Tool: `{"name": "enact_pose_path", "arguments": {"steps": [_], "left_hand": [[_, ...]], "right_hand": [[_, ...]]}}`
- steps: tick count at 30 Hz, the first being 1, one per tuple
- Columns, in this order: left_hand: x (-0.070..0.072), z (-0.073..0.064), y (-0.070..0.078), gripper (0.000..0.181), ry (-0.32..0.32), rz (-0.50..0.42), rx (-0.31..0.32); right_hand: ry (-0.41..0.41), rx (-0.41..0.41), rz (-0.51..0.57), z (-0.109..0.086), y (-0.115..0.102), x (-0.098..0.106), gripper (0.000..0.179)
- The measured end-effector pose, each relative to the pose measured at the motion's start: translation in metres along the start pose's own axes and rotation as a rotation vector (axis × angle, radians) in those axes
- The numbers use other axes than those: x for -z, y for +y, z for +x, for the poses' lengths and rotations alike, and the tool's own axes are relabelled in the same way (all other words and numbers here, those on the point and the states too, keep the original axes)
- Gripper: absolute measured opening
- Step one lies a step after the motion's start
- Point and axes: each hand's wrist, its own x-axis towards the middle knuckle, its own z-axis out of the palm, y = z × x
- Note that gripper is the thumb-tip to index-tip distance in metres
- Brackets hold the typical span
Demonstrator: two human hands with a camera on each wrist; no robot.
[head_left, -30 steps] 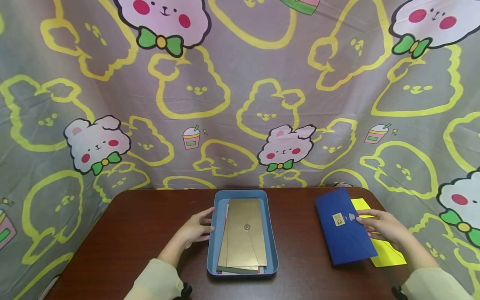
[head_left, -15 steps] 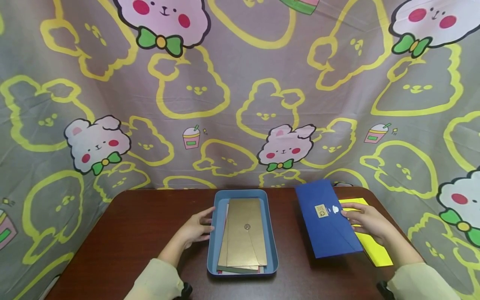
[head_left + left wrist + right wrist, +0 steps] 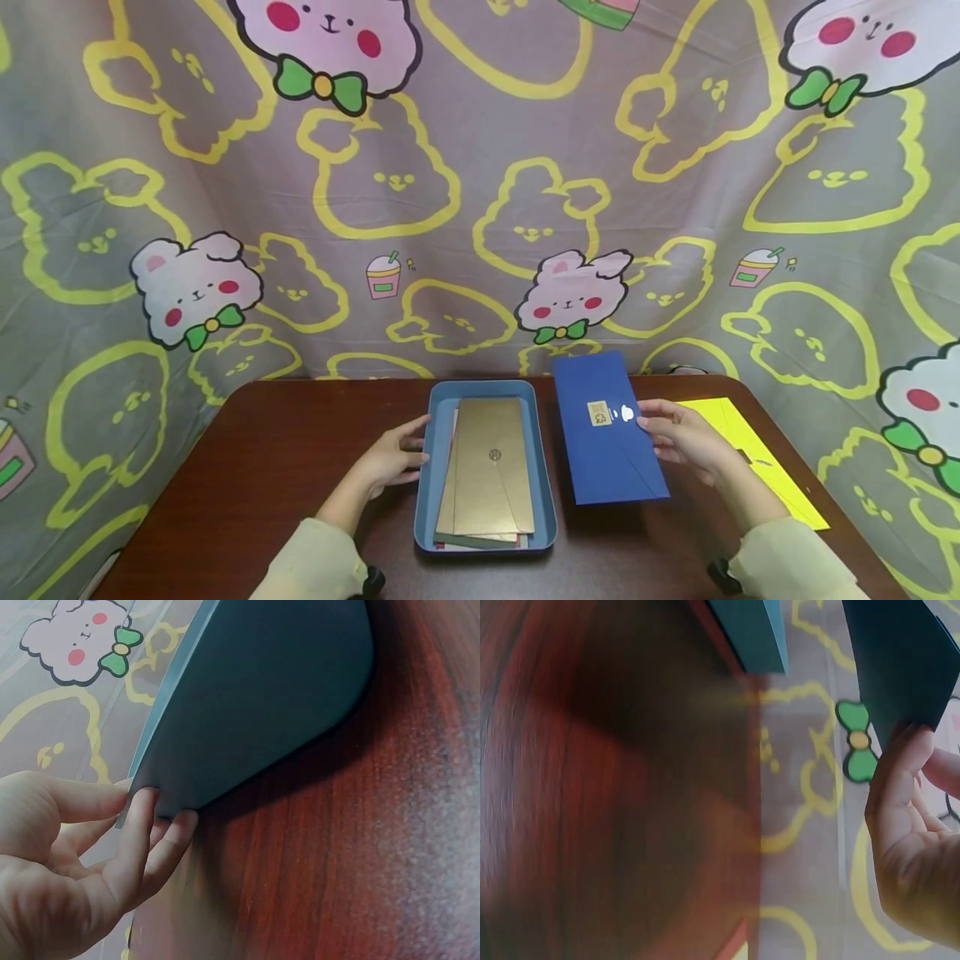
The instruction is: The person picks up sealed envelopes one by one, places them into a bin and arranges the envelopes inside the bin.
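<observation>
A blue tray [image 3: 547,508] stands at the middle of the table, with a gold envelope [image 3: 491,479] on top of other envelopes inside it. My left hand [image 3: 388,460] touches the tray's left side from outside; in the left wrist view its fingertips rest at the rim and outer wall [image 3: 247,712]. My right hand [image 3: 686,435] pinches the right edge of a blue envelope [image 3: 611,450], which bears a small gold label and a white mark. The envelope hangs tilted above the table, just right of the tray. In the right wrist view it appears dark [image 3: 904,667] over the fingertips.
A yellow envelope [image 3: 780,475] lies on the table at the far right, partly behind my right forearm. The table [image 3: 262,475] is dark reddish-brown wood. A curtain [image 3: 465,200] with cartoon animals hangs close behind its back edge.
My right hand has carried the blue envelope leftward, away from the yellow envelope and close to the tray. More of the yellow envelope shows now. My left hand has stayed at the tray's side.
</observation>
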Motion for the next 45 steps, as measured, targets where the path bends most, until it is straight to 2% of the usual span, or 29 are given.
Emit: {"name": "enact_pose_path", "arguments": {"steps": [16,22,28,39,45], "left_hand": [[0.001,0.001,-0.002,0.067,0.0,-0.016,-0.012],[0.001,0.002,-0.003,0.067,0.002,-0.022,-0.011],[0.002,0.003,-0.005,0.067,-0.008,-0.033,-0.007],[0.003,0.001,-0.002,0.069,-0.013,-0.049,-0.015],[0.002,0.002,-0.002,0.069,0.004,-0.045,0.0]], "right_hand": [[-0.129,0.009,0.184,0.017,0.005,-0.064,0.05],[-0.159,-0.003,0.247,0.023,0.009,-0.087,0.043],[-0.179,-0.003,0.248,0.025,0.011,-0.106,0.044],[-0.215,-0.006,0.264,0.028,0.008,-0.13,0.039],[-0.203,-0.02,0.223,0.03,0.005,-0.142,0.039]]}}
